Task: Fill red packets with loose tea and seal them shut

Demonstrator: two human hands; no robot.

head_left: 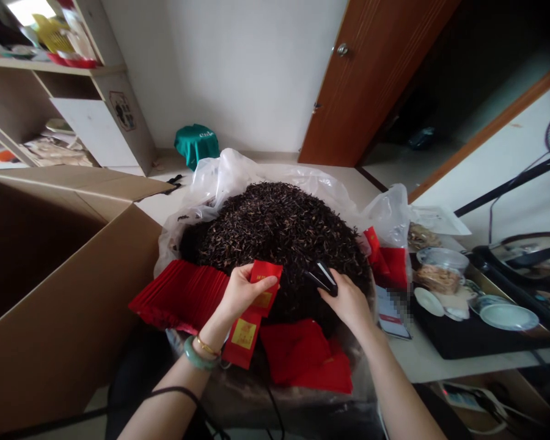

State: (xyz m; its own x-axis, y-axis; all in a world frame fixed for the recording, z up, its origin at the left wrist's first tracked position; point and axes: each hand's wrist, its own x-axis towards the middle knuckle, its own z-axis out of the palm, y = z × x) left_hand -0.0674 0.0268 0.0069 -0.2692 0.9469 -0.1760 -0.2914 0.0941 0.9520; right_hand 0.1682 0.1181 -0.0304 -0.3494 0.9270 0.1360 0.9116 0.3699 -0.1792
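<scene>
While the left hand [244, 294] pinches a small red packet [266, 270] between thumb and fingers near the middle of the frame, the right hand [349, 304], just right of centre, is closed around a black tool [322, 278] whose exact kind cannot be made out. The tool's far end points toward the left hand, over the front of a large heap of dark, dried leaf-like strips [275, 223] that fills the centre. The heap sits in a clear plastic bag [231, 174], its crumpled edges spread around it. A second red packet with a yellow label [244, 335] lies just below the held one, beside the left wrist, which wears a green bangle [197, 356] and a gold bracelet [206, 348]. Left of that hand, a tightly packed row of red packets [178, 293] leans at a slant; more flat red packets [302, 354] lie at the lower centre, and others [394, 267] show right of the heap. An open cardboard box [73, 305] takes up the left side. At right, a pale surface [424, 368] carries a phone-like device [393, 311], a black mat [461, 345] and a pale round dish [508, 317]. A brown door [366, 79] stands in the upper right.
</scene>
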